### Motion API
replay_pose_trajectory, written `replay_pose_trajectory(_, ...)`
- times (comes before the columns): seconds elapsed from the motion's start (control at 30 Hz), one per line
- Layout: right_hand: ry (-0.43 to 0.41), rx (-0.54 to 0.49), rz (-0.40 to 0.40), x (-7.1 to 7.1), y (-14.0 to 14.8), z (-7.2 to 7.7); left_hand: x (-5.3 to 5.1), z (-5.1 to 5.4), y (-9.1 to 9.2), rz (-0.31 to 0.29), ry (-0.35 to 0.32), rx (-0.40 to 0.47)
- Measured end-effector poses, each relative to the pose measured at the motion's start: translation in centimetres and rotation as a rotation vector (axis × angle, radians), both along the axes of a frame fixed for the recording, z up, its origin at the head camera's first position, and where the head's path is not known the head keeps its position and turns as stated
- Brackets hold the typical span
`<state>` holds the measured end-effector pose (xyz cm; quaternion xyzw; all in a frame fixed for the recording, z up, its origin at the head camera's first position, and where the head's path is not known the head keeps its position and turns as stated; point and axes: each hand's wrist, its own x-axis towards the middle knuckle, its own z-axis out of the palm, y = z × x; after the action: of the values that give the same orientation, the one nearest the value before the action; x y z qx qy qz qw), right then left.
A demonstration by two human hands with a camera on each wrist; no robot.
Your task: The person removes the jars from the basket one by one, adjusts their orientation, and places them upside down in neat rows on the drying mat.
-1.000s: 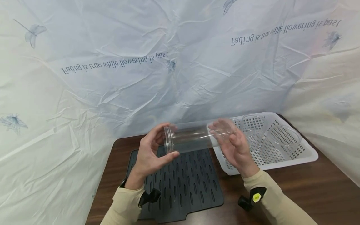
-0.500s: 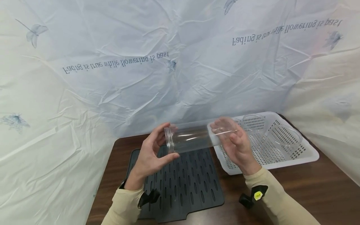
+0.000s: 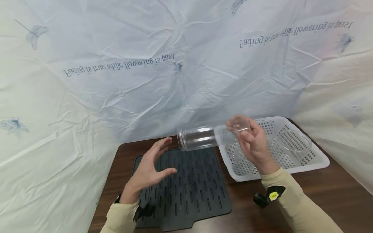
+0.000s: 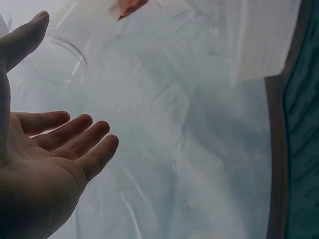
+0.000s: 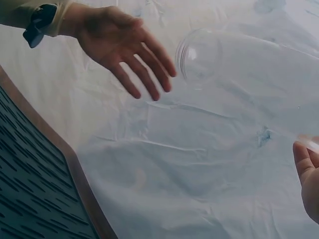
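A long clear plastic jar (image 3: 201, 137) with a threaded rim lies nearly level in the air above the black mat. My right hand (image 3: 256, 147) grips its base end, fingers showing through the clear wall. To the left of the rim, my left hand (image 3: 147, 170) is apart from the jar, thumb and fingers spread with nothing between them. In the left wrist view, the left hand (image 4: 55, 159) has its palm and fingers stretched out below the rim. The right wrist view shows the jar (image 5: 204, 59) pointing at the left fingers, and only part of the right hand (image 5: 311, 184).
A white perforated basket (image 3: 319, 160) stands at the right with several clear round containers (image 3: 295, 140) in it. The black slotted drying mat (image 3: 186, 194) lies on the brown wooden table (image 3: 242, 213). A creased printed sheet (image 3: 201, 87) rises behind and at the sides.
My left hand has let go of the jar's rim and moved down and left, its fingers opening. My right hand has carried the jar slightly right, and the jar has turned a little.
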<state>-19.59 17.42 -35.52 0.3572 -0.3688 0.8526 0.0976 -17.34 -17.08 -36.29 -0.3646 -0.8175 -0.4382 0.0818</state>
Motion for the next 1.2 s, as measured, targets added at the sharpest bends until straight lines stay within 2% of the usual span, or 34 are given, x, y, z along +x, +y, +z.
replay_pose_trajectory(0.2, -0.043, 0.041, -0.052, -0.3, 0.4, 0.3, 0.2, -1.7, -0.7, 0.092, -0.005, -0.146)
replay_pose_trajectory(0.37, -0.129, 0.069, -0.136, -0.4, 0.5, 0.5, 0.3, -2.9, -1.2, 0.141, -0.074, -0.289)
replay_pose_trajectory(0.47, -0.150, 0.080, -0.165, -0.7, 0.6, 0.6, 0.1, -4.0, -1.5, 0.153, -0.115, -0.391)
replay_pose_trajectory(0.63, -0.170, 0.152, -0.198, -1.0, 0.7, 0.6, -0.4, -5.7, -2.0, 0.154, -0.143, -0.535)
replay_pose_trajectory(0.9, -0.193, 0.264, -0.250, -1.5, 0.7, 0.8, -0.8, -8.3, -2.4, 0.124, -0.106, -0.649)
replay_pose_trajectory(1.03, -0.238, 0.335, -0.275, -1.7, 0.8, 1.0, -0.8, -9.2, -2.6, 0.111, -0.127, -0.708)
replay_pose_trajectory(1.2, -0.278, 0.480, -0.340, -1.6, 0.9, 1.3, -0.9, -9.8, -3.1, 0.101, -0.157, -0.767)
